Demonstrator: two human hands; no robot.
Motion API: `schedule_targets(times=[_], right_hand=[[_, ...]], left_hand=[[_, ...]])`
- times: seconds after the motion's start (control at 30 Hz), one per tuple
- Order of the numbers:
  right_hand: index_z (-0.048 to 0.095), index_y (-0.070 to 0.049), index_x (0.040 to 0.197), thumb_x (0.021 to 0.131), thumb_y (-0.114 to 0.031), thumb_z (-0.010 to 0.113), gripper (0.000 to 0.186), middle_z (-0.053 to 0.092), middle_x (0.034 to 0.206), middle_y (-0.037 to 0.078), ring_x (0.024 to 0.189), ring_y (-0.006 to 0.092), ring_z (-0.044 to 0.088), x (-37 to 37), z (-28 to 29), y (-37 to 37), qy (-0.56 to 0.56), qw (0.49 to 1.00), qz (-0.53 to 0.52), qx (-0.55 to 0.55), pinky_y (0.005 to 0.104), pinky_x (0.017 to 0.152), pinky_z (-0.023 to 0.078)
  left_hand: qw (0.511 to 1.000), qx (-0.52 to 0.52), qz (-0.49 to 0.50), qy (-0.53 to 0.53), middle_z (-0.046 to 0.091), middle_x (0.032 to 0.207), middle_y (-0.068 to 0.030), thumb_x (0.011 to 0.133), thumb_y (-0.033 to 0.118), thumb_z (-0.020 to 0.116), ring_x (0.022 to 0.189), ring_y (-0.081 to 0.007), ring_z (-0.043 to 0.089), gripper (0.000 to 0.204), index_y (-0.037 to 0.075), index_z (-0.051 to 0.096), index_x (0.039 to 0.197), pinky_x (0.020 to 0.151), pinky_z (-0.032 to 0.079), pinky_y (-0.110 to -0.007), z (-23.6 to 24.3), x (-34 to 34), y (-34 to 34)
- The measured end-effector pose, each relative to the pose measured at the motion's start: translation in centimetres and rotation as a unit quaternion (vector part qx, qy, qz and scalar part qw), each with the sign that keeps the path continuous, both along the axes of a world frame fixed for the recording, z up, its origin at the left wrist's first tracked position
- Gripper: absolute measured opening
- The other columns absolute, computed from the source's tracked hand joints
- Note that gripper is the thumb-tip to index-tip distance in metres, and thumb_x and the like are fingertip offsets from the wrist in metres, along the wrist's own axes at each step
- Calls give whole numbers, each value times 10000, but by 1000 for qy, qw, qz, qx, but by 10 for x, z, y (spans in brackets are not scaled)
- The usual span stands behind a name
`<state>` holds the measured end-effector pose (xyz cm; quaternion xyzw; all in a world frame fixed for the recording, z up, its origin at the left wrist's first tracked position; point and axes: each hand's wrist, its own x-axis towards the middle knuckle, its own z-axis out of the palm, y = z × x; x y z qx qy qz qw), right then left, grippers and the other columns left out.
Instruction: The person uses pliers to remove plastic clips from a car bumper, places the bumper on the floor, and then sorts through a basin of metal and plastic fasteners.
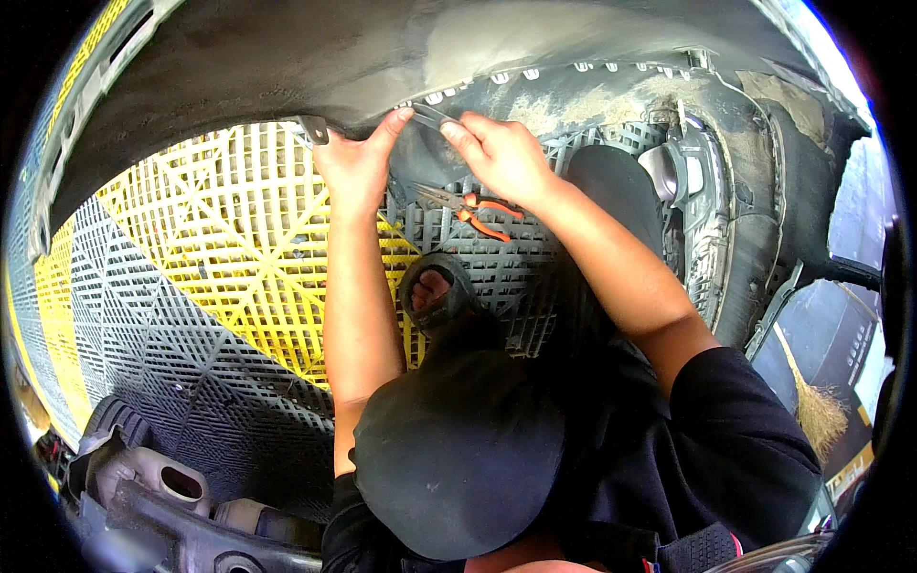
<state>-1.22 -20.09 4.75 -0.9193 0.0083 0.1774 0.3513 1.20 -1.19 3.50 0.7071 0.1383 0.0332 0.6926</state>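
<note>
My left hand [355, 160] grips the lower edge of a large dark curved plastic panel [239, 67], thumb raised and fingertips partly hidden. Just right of it, my right hand [499, 158] is closed on a narrow dark curved edge piece [430, 116] of that panel, thumb lying along it. A row of small light clips [501, 78] runs along the panel's band beyond my right hand. Below my hands, pliers with orange handles [490, 229] lie on the yellow and grey grid floor [248, 258].
My sandalled foot [430, 291] is below the pliers. A silver-trimmed fitting [673, 177] sits in the panel at right. Dark vehicle parts with metal outlets [172, 482] lie at lower left. A straw broom [817, 415] leans at the right.
</note>
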Motion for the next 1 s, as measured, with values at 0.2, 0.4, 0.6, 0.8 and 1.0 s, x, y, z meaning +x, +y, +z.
schedule_targets(times=[0.2, 0.4, 0.6, 0.8, 1.0], right_hand=[[619, -88, 867, 1030, -467, 542, 420, 644, 667, 164, 675, 423, 662, -12, -29, -12, -44, 999, -18, -12, 506, 608, 519], [613, -81, 865, 1028, -464, 548, 421, 638, 664, 173, 674, 432, 655, -12, -42, -10, -47, 997, -58, 20, 507, 602, 509], [607, -78, 858, 1024, -455, 563, 415, 629, 657, 176, 666, 432, 650, -11, -49, -6, -53, 995, -75, 43, 497, 591, 503], [603, -77, 845, 1024, -436, 576, 403, 626, 654, 172, 665, 430, 649, -15, -54, 6, -68, 988, -114, 73, 489, 590, 506], [601, -77, 831, 1027, -434, 578, 407, 617, 624, 159, 648, 405, 664, -19, -64, 12, -90, 983, -132, 89, 480, 582, 508]], left_hand=[[1000, -13, -6, -10, 734, 1069, -128, 733, 103, 938, 954, -187, 668, 502, -91, 679, 1118, 914, 538, -333, -20, 3, 4], [1000, 23, -3, 2, 755, 1027, -129, 734, 152, 946, 915, -167, 678, 481, -82, 698, 1074, 876, 548, -331, -30, 2, 7], [997, 63, -33, -10, 769, 1000, -119, 754, 167, 933, 883, -176, 695, 446, -68, 708, 1059, 857, 557, -332, -29, 6, 10], [999, 42, -22, -28, 763, 1026, -126, 757, 171, 931, 912, -175, 695, 488, -59, 681, 1109, 861, 557, -331, -33, 6, 9], [999, 30, -17, -12, 760, 1031, -116, 764, 147, 925, 912, -175, 690, 502, -44, 663, 1147, 872, 556, -320, -28, 4, 6]])
